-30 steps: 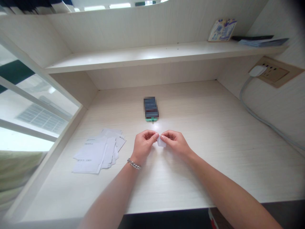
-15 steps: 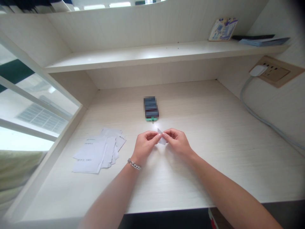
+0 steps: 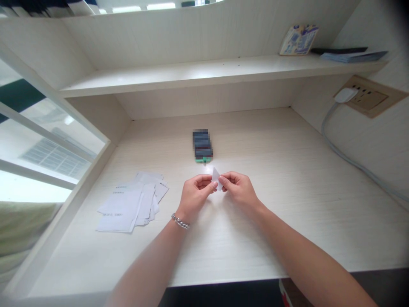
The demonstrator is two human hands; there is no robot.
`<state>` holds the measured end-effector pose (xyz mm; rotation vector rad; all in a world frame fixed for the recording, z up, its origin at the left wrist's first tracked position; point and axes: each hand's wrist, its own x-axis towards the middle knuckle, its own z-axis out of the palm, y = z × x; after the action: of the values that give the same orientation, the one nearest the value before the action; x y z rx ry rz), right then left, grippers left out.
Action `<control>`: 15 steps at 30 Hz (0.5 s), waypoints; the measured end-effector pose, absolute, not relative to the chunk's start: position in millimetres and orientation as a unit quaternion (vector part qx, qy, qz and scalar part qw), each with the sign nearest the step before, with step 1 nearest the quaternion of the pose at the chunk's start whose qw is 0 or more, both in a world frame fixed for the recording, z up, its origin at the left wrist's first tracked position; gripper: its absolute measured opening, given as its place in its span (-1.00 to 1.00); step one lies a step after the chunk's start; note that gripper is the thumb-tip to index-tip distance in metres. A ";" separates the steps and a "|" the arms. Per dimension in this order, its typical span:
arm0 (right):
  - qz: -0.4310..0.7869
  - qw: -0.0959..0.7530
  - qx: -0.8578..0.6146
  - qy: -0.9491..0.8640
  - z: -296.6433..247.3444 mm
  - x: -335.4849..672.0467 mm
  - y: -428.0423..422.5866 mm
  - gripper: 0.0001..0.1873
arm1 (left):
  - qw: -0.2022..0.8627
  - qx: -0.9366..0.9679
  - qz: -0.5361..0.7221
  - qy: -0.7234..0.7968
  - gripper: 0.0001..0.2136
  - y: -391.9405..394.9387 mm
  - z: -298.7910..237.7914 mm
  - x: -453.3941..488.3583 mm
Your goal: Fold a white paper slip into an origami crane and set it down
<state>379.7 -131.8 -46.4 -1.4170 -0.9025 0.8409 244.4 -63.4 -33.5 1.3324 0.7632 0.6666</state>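
A small folded piece of white paper [image 3: 216, 175] is pinched between my two hands above the middle of the desk, one pointed corner standing up. My left hand [image 3: 197, 190], a silver chain bracelet [image 3: 180, 221] at its wrist, grips the paper's left side between thumb and fingers. From the other side, my right hand [image 3: 239, 186] pinches its right edge. The fingers cover much of the paper's lower part. Just beyond the hands lies a dark phone-like object [image 3: 202, 145], blurred out, with a green lower edge.
Loose white paper sheets [image 3: 128, 204], some with print, lie in a pile at the left of the desk [image 3: 287, 170]. A shelf [image 3: 179, 74] runs along the back, holding a colourful packet [image 3: 298, 39]. On the right wall, a white plug with its cable [image 3: 348, 162] sits in a socket [image 3: 380, 99].
The folded paper has turned slightly between my fingers, and its tip now points higher. Both hands stay in almost the same place.
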 end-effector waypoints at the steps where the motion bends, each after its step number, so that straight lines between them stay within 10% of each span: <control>1: 0.361 0.594 -0.607 -0.385 -46.0 379.4 -132.0 -0.71 | 0.674 0.590 0.291 0.337 -0.70 -63.7 -32.9 244.1; 15: 0.402 0.643 -0.550 -0.349 -48.6 383.1 -130.6 -0.77 | 0.742 0.529 0.285 0.296 -0.74 -60.8 -33.0 241.7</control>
<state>383.1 -130.6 -48.6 -1.2542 -0.7956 0.9162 241.7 -60.8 -33.0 1.1603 0.6498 0.6256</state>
